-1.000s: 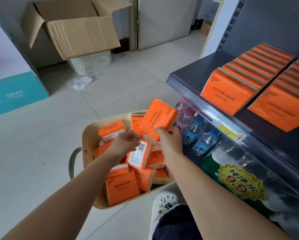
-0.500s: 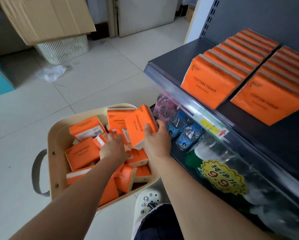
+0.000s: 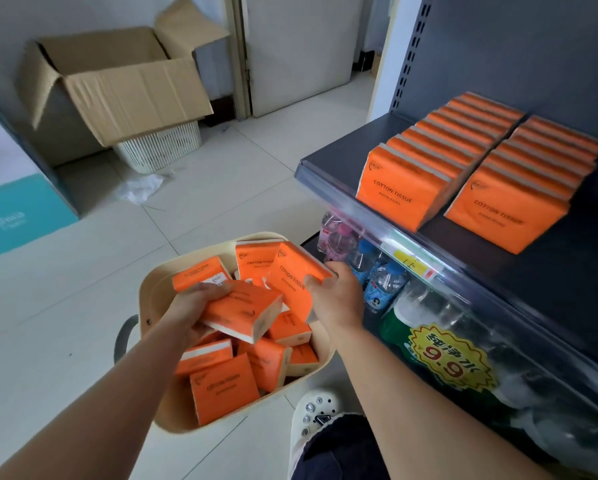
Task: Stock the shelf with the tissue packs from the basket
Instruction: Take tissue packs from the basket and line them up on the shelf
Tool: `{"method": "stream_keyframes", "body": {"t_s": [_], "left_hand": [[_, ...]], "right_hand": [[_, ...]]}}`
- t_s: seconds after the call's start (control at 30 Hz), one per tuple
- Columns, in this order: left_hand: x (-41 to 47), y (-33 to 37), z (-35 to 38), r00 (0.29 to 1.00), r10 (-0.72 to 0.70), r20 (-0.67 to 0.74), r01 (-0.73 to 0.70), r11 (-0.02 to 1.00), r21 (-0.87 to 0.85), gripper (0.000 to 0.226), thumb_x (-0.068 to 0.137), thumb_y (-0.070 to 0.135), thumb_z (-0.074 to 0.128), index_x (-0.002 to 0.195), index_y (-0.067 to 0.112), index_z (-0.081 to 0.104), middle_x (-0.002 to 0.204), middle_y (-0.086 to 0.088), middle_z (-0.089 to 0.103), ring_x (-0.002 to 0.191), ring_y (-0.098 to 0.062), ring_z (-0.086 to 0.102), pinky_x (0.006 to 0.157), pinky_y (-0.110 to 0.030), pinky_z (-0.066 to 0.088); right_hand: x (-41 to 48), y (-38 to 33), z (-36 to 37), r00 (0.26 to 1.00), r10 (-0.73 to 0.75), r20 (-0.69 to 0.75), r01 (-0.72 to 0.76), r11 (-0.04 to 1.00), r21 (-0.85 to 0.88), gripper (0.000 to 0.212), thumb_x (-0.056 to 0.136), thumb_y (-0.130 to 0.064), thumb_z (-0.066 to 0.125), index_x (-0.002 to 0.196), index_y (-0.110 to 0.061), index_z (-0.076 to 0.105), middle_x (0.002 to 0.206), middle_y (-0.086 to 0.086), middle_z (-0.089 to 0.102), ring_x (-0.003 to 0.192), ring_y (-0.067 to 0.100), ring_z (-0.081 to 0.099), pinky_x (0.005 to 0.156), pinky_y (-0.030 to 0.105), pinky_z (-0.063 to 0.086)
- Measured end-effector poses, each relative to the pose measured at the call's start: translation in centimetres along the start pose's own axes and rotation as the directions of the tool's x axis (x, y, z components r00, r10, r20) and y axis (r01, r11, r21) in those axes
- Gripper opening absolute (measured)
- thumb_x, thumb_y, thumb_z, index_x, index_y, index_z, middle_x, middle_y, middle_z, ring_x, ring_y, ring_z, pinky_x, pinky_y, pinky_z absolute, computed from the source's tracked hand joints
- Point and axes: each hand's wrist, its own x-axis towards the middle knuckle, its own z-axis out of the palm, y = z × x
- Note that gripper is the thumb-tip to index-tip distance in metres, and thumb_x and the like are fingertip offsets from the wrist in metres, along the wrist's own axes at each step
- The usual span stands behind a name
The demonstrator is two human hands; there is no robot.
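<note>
our left hand (image 3: 190, 311) grasped flat tissue pack (image 3: 245, 311), fingers curled | our right hand (image 3: 339, 299) grasped tilted tissue pack (image 3: 290, 277) | both over basket (image 3: 154, 292), lower centre

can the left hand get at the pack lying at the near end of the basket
Probably not yet: the left hand is full, gripping a tissue pack. The near pack itself lies uncovered on top.
</note>
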Motion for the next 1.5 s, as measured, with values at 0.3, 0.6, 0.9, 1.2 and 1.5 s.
{"method": "stream_keyframes", "body": {"t_s": [0.3, 0.6, 0.9, 1.2, 1.5], "left_hand": [[-4.5, 3.5, 3.6, 0.824, 0.011, 0.567, -0.12, 0.981, 0.156, 0.084, 0.039, 0.013, 0.088, 0.118, 0.0, 0.059, 0.104, -0.019, 0.068, 0.085, -0.026, 0.067, 0.078, -0.035, 0.056], [-9.2, 5.3, 11.8, 0.927, -0.026, 0.375, 0.008, 0.999, 0.047, 0.044, 0.097, 0.037, 0.044, 0.125, 0.005, 0.056, 0.116, -0.018, 0.065, 0.093, -0.028, 0.069, 0.091, -0.046, 0.048], [-12.6, 4.9, 18.0, 0.812, -0.213, 0.544, 0.031, 0.946, 0.324, 0.038, 0.088, 0.042, 0.058, 0.08, 0.004, 0.062, 0.058, -0.012, 0.066, 0.046, -0.022, 0.065, 0.041, -0.024, 0.052], [-12.8, 6.5, 20.4, 0.73, -0.109, 0.675, -0.339, 0.799, 0.496, 0.037, 0.076, -0.006, 0.067, 0.109, 0.005, 0.054, 0.114, -0.018, 0.064, 0.111, -0.036, 0.059, 0.102, -0.051, 0.04], [-15.5, 7.8, 26.8, 0.155, 0.314, 0.937, -0.975, -0.104, 0.196, 0.054, 0.077, 0.004, 0.073, 0.127, 0.018, 0.058, 0.117, -0.004, 0.057, 0.106, -0.012, 0.053, 0.089, -0.017, 0.041]], "right_hand": [[-2.7, -2.2, -8.3, 0.967, -0.244, -0.074, 0.247, 0.968, 0.033, 0.039, 0.087, -0.025, 0.066, 0.124, -0.024, 0.055, 0.089, -0.009, 0.051, 0.088, 0.012, 0.054, 0.084, 0.032, 0.048], [-3.5, -2.2, -17.5, 0.809, -0.437, -0.393, 0.473, 0.881, -0.006, 0.037, 0.08, -0.02, 0.073, 0.115, -0.014, 0.062, 0.093, 0.0, 0.062, 0.087, 0.018, 0.058, 0.081, 0.036, 0.049], [0.1, 0.2, -24.2, 0.826, -0.328, -0.458, 0.307, 0.944, -0.121, 0.039, 0.083, -0.021, 0.071, 0.119, -0.015, 0.058, 0.083, -0.001, 0.055, 0.085, 0.02, 0.057, 0.084, 0.041, 0.051], [3.3, 0.9, -25.0, 0.827, -0.403, -0.392, 0.279, 0.9, -0.336, 0.038, 0.08, -0.018, 0.074, 0.114, -0.011, 0.058, 0.118, 0.011, 0.061, 0.107, 0.031, 0.058, 0.088, 0.04, 0.05], [3.9, 2.1, -25.5, 0.714, -0.564, -0.414, 0.299, 0.781, -0.548, 0.033, 0.077, -0.023, 0.076, 0.107, -0.015, 0.067, 0.104, 0.012, 0.056, 0.098, 0.035, 0.057, 0.065, 0.031, 0.039]]}}
